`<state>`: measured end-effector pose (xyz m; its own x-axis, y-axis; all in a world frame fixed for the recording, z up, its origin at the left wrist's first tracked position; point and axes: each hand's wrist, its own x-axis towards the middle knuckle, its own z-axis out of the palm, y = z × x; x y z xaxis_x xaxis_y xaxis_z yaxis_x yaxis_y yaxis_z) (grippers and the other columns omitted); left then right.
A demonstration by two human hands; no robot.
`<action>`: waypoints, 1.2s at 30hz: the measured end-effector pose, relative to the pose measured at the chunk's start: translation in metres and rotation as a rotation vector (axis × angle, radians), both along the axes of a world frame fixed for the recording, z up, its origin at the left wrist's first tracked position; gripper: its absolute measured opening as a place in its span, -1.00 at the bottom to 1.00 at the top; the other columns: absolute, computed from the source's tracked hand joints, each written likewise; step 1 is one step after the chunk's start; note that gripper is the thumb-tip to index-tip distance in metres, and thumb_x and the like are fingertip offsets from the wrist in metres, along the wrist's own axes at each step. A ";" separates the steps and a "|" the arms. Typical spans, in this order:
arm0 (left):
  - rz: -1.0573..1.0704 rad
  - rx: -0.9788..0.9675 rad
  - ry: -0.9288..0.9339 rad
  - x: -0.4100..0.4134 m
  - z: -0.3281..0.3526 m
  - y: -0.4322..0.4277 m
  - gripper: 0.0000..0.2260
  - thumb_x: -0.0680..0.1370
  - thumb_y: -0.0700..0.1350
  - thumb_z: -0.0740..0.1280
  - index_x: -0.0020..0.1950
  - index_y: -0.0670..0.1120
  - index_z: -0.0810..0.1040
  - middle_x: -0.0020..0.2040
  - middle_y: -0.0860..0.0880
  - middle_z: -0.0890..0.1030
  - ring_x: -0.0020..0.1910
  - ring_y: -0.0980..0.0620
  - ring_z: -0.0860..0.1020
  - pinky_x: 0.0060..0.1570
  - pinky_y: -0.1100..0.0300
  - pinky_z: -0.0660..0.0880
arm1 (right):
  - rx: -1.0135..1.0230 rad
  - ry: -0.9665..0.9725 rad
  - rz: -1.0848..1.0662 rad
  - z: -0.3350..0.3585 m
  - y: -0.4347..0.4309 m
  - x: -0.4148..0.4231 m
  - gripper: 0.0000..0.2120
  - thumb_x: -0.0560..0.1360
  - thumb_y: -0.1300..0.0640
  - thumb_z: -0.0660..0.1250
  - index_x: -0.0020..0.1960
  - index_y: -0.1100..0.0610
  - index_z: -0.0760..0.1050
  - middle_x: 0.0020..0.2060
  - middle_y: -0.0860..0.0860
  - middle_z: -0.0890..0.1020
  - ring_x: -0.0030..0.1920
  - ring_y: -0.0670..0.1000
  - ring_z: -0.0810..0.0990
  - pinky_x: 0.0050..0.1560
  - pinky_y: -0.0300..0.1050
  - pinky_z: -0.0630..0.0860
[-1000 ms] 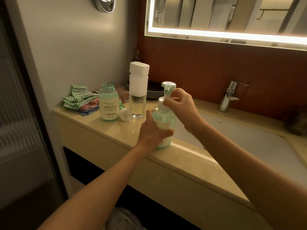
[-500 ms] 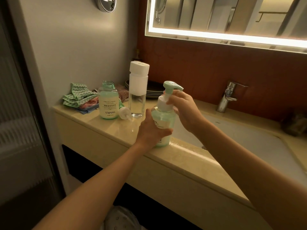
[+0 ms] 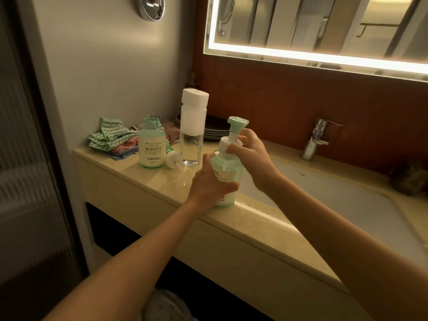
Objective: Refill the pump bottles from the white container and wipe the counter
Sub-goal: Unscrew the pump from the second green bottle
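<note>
A green pump bottle (image 3: 225, 169) stands upright on the beige counter (image 3: 148, 181) beside the sink. My left hand (image 3: 208, 184) wraps its body. My right hand (image 3: 250, 156) grips the white collar under the green pump head (image 3: 237, 125). Further left stands a second green bottle (image 3: 151, 147) labelled YAPING, its neck open, with its loose pump (image 3: 173, 158) lying beside it. Between the two bottles stands the tall white container (image 3: 193, 126) with a clear lower half and a white cap.
Folded green and pink cloths (image 3: 111, 137) lie at the counter's back left. Dark stacked plates (image 3: 215, 128) sit behind the white container. The white sink basin (image 3: 324, 200) and chrome faucet (image 3: 316, 140) are to the right. A lit mirror hangs above.
The pump head has turned under my right hand, its spout swinging from pointing right to facing back. My left hand kept hold of the bottle's body in place.
</note>
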<state>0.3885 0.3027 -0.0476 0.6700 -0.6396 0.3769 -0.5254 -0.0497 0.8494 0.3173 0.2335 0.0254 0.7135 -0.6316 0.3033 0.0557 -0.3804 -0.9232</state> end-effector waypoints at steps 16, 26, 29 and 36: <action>0.013 0.019 -0.013 0.003 -0.004 -0.003 -0.22 0.32 -0.05 0.52 0.36 -0.04 0.11 0.25 -0.03 0.44 0.19 -0.01 0.45 0.05 0.24 0.38 | -0.203 0.029 -0.114 -0.002 0.004 0.002 -0.45 0.42 0.10 0.41 0.33 0.12 0.27 0.22 0.04 0.41 0.15 -0.01 0.44 0.05 -0.18 0.43; 0.020 0.029 -0.016 0.002 -0.002 -0.002 -0.24 0.32 -0.05 0.52 0.36 -0.04 0.12 0.26 -0.04 0.43 0.21 -0.01 0.45 0.05 0.24 0.39 | -0.101 0.007 -0.042 -0.002 0.005 0.004 -0.49 0.46 0.23 0.33 0.35 0.10 0.24 0.23 0.08 0.46 0.11 0.01 0.47 0.05 -0.14 0.43; 0.009 0.025 -0.009 0.002 -0.003 -0.001 -0.23 0.32 -0.05 0.52 0.36 -0.03 0.12 0.25 -0.04 0.44 0.20 -0.02 0.45 0.09 0.18 0.42 | -0.172 0.024 -0.100 -0.003 0.005 0.006 -0.45 0.44 0.13 0.39 0.35 0.10 0.24 0.24 0.07 0.43 0.13 0.02 0.47 0.09 -0.10 0.47; 0.016 0.032 -0.014 0.003 -0.004 -0.002 -0.22 0.31 -0.04 0.52 0.37 -0.04 0.11 0.25 -0.04 0.43 0.19 -0.01 0.44 0.08 0.17 0.42 | -0.256 0.020 -0.186 -0.003 0.003 0.006 -0.53 0.41 0.15 0.41 0.26 0.11 0.31 0.14 0.04 0.43 0.08 -0.01 0.46 -0.13 -0.34 0.42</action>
